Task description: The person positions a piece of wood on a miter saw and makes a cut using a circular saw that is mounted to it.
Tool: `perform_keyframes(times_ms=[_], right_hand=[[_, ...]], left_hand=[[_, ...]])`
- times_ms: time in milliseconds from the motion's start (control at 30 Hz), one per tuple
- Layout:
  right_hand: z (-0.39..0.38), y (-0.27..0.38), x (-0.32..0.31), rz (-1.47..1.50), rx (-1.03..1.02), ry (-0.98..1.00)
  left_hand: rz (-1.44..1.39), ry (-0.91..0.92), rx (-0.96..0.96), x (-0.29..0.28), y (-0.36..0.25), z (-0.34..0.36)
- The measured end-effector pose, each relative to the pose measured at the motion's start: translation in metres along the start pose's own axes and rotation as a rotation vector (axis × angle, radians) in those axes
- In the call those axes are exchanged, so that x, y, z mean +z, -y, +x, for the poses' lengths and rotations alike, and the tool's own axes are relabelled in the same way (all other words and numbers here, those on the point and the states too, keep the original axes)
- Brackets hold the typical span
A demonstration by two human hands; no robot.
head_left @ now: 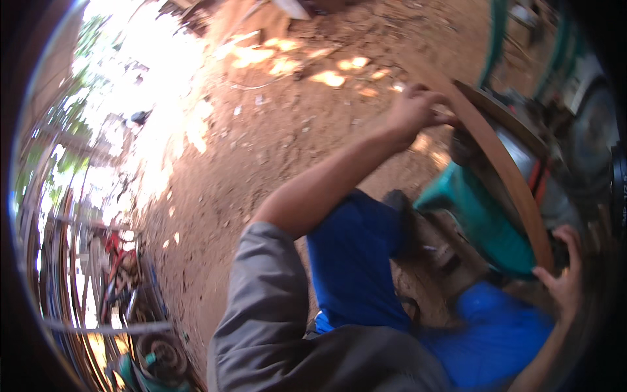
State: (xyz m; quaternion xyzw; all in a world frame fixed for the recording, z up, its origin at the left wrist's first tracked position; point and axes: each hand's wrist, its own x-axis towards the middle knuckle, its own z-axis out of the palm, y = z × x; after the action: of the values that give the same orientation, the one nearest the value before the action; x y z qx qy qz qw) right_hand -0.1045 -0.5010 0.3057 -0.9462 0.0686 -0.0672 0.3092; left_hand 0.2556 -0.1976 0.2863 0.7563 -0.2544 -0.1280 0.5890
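Observation:
A long, flat wooden board (498, 153) slants across the right side of the view, bent by the lens. My left hand (418, 116) pinches its edge toward the far end, fingers curled against the wood. At the near end my right hand (563, 274) grips the board, with the thumb on one side and a finger on the other. Beneath the board is a green plastic chair (480, 222), partly hidden by it. A second brown board-like edge (506, 112) shows just behind. Motion blurs my right hand a little.
Brown dirt ground (261, 150) with chips and sun patches spreads ahead and left. Long poles (78, 274) and red-and-green machinery (127, 268) stand at the left. More green chair legs (494, 42) and a dark wheel (597, 121) are at the far right.

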Motion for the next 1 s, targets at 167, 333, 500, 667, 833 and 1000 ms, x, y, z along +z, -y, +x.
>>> perform_keyframes(times_ms=[167, 333, 500, 667, 833, 1000], right_hand=[[0.022, 0.032, 0.006, -0.109, 0.016, -0.053], [0.014, 0.01, -0.014, -0.014, 0.079, -0.147], [-0.002, -0.014, -0.04, -0.032, 0.167, -0.296], [-0.006, -0.032, -0.045, -0.241, 0.173, -0.449], [-0.004, -0.033, -0.041, -0.201, 0.17, -0.424], [-0.002, -0.042, -0.046, -0.15, 0.262, -0.447]], left_hand=[[0.867, 0.059, 0.384, -0.009, 0.005, -0.007], [-0.212, 0.253, -0.057, -0.006, 0.021, 0.002], [-0.278, 0.099, -0.351, -0.01, 0.005, 0.009], [0.258, 0.08, -0.289, -0.017, 0.009, 0.011], [0.176, -0.024, -0.183, -0.029, 0.011, 0.013], [0.216, -0.049, -0.081, -0.023, 0.02, 0.016]])
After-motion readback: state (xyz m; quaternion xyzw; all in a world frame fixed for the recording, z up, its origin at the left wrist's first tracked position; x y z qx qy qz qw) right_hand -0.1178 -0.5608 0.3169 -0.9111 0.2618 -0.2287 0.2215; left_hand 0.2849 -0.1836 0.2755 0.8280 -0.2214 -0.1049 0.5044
